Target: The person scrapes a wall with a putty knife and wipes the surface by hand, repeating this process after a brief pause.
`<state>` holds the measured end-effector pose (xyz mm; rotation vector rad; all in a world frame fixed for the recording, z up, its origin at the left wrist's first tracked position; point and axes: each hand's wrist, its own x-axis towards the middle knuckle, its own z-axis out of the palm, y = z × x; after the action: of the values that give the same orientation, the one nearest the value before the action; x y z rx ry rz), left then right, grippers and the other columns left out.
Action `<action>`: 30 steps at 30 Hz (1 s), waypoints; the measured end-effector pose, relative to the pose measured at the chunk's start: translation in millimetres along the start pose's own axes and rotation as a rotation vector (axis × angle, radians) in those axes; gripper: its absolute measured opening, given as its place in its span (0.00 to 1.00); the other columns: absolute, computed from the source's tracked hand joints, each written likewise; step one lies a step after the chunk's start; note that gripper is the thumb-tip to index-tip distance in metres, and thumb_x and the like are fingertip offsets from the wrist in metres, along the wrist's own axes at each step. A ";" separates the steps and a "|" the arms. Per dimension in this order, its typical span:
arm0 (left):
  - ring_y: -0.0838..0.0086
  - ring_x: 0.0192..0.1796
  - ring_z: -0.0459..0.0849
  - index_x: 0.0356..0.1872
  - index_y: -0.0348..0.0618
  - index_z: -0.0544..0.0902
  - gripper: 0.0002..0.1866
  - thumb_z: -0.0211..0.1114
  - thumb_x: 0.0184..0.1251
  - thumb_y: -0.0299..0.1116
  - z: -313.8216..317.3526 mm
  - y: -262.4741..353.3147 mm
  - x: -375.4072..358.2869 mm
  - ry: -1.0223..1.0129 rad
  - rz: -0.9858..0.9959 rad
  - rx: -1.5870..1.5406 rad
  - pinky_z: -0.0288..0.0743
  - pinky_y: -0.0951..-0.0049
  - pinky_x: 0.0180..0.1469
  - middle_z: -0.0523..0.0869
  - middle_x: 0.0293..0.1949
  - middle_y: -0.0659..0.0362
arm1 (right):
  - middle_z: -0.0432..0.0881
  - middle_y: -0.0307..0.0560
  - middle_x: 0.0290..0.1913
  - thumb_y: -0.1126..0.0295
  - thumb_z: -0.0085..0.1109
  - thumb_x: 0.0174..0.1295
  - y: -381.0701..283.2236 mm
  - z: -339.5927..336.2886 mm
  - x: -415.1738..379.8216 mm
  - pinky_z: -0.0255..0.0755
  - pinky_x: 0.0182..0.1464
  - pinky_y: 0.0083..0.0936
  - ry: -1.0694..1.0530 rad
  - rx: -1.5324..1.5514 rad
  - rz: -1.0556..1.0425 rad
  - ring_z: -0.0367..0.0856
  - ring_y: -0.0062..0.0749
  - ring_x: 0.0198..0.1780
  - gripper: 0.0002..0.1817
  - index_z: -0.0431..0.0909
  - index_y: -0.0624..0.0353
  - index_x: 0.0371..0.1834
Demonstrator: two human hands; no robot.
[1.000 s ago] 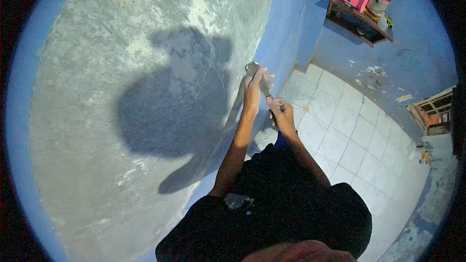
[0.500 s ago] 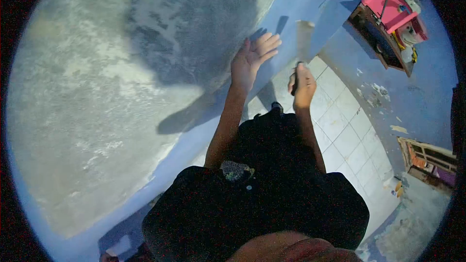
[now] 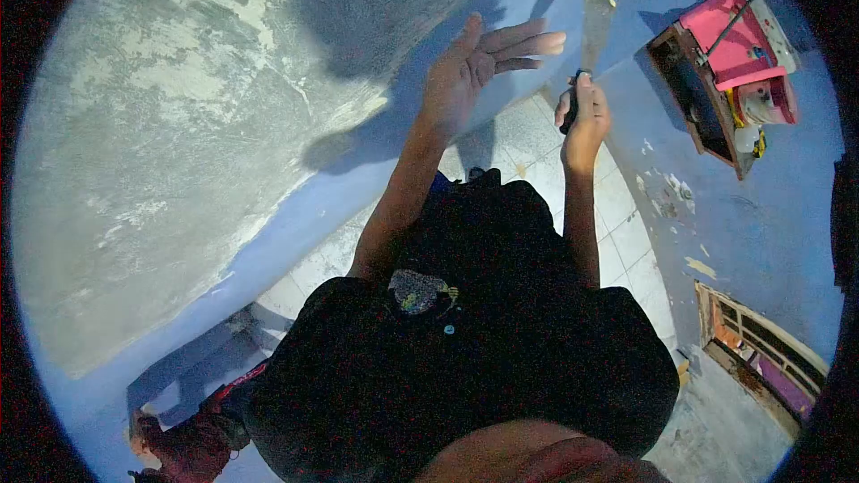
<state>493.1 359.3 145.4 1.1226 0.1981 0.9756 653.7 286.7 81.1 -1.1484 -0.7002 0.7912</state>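
Note:
My left hand (image 3: 479, 58) is raised with its fingers spread and holds nothing, in front of the blue part of the wall (image 3: 295, 215). To its right, my right hand (image 3: 586, 112) is wrapped round the black handle of a scraper (image 3: 597, 31). The scraper's wide, flat blade points up and away from me, and its tip touches nothing that I can make out. A large grey patch (image 3: 179, 161) with pale blotches covers much of the wall at the left, partly in shadow.
A wooden shelf (image 3: 702, 103) with a pink container (image 3: 729, 36) on it hangs at the upper right. Lower right is a wooden-framed opening (image 3: 761, 340). White floor tiles (image 3: 617, 215) show beneath me. Dark red cloth (image 3: 188, 443) lies at the lower left.
Both hands have moved up and slightly right in the view, the scraper along with the right one. The left hand's fingers are more spread. The whole view has shifted.

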 end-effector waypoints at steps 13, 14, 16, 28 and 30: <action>0.76 0.34 0.83 0.36 0.33 0.83 0.15 0.65 0.58 0.37 -29.4 22.5 -67.4 0.558 -0.030 0.320 0.76 0.76 0.39 0.85 0.30 0.55 | 0.71 0.37 0.16 0.70 0.55 0.64 1.3 53.0 -93.3 0.56 0.17 0.15 -0.166 -0.019 0.046 0.65 0.15 0.14 0.08 0.76 0.64 0.31; 0.76 0.33 0.83 0.35 0.33 0.83 0.14 0.66 0.58 0.37 -33.1 27.3 -74.1 0.560 -0.030 0.298 0.76 0.77 0.39 0.84 0.29 0.56 | 0.71 0.36 0.16 0.70 0.56 0.63 3.7 59.0 -103.8 0.56 0.17 0.14 -0.204 -0.035 0.054 0.65 0.14 0.14 0.08 0.76 0.63 0.30; 0.77 0.32 0.82 0.34 0.34 0.84 0.14 0.66 0.58 0.37 -43.2 35.7 -90.3 0.561 -0.011 0.303 0.75 0.77 0.38 0.84 0.28 0.57 | 0.72 0.35 0.15 0.70 0.57 0.62 14.2 68.0 -125.8 0.56 0.17 0.14 -0.289 -0.065 0.077 0.65 0.13 0.14 0.08 0.77 0.63 0.29; 0.74 0.25 0.82 0.26 0.33 0.82 0.13 0.65 0.58 0.36 -99.1 37.2 -207.5 0.820 -0.167 0.321 0.75 0.75 0.31 0.82 0.22 0.56 | 0.82 0.48 0.24 0.62 0.67 0.53 67.9 120.4 -243.1 0.70 0.30 0.23 -0.050 -0.711 0.019 0.79 0.29 0.25 0.15 0.82 0.59 0.39; 0.74 0.26 0.83 0.27 0.34 0.82 0.13 0.65 0.59 0.36 -109.4 42.9 -219.4 0.825 -0.081 0.480 0.75 0.75 0.32 0.83 0.23 0.56 | 0.83 0.52 0.29 0.63 0.68 0.51 62.6 128.5 -244.4 0.73 0.33 0.25 -0.045 -0.707 -0.002 0.82 0.34 0.28 0.15 0.83 0.56 0.41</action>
<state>275.7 273.4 59.8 1.0631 1.1841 1.3142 403.8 161.6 35.6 -1.7641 -1.0627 0.5762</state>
